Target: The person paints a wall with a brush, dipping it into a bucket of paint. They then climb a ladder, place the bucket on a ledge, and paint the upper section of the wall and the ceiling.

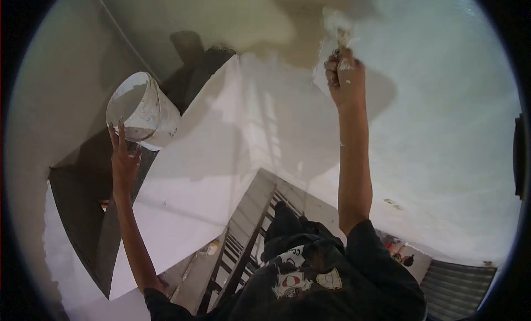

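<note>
My left hand (125,155) grips the lower rim of a white plastic bucket (160,119), fingers hooked over the edge. The bucket is tilted with its mouth toward the left, and pale liquid shows inside it. High on the right, my right hand (346,77) is closed around a paintbrush (342,39). The bristles touch the wall (431,99), where fresh white paint meets a beige unpainted patch (303,41). White smears mark the right hand and forearm.
A dark sloping ledge (207,72) runs beside the bucket, bordering a white-painted slanted surface (193,171). Below are a staircase railing (238,265) and, at lower right, a grey slatted shutter (459,288). A dark object (520,155) sits at the right edge.
</note>
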Motion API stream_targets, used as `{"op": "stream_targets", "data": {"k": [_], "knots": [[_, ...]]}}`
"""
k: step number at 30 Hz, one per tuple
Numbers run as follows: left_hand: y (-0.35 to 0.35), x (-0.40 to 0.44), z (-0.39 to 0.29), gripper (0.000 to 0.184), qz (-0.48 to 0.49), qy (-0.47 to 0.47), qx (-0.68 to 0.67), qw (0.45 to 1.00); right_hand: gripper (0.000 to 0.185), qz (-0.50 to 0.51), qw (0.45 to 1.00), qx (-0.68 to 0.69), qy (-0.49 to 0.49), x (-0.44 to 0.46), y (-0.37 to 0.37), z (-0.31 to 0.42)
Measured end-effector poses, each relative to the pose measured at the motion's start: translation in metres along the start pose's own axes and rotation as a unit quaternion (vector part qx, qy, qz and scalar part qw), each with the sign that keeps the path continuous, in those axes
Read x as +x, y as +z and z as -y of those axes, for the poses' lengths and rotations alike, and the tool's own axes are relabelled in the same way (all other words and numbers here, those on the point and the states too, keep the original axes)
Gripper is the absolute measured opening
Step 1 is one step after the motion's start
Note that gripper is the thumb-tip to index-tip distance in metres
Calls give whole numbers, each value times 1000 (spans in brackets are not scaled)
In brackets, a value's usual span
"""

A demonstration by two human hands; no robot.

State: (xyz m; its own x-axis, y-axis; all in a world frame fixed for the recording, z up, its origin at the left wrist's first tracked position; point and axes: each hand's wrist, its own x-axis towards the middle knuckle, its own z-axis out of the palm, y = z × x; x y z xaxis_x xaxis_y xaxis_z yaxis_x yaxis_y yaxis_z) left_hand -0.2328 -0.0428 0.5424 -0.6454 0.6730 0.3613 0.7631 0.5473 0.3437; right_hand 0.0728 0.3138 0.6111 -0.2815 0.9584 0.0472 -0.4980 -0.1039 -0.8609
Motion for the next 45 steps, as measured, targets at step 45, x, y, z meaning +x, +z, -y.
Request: {"op": "stream_targets", "data": {"k": [45], "knots": [[-3,4,0,80,-16,22,5,1000,39,26,960,-98,-262,41,22,39]]}}
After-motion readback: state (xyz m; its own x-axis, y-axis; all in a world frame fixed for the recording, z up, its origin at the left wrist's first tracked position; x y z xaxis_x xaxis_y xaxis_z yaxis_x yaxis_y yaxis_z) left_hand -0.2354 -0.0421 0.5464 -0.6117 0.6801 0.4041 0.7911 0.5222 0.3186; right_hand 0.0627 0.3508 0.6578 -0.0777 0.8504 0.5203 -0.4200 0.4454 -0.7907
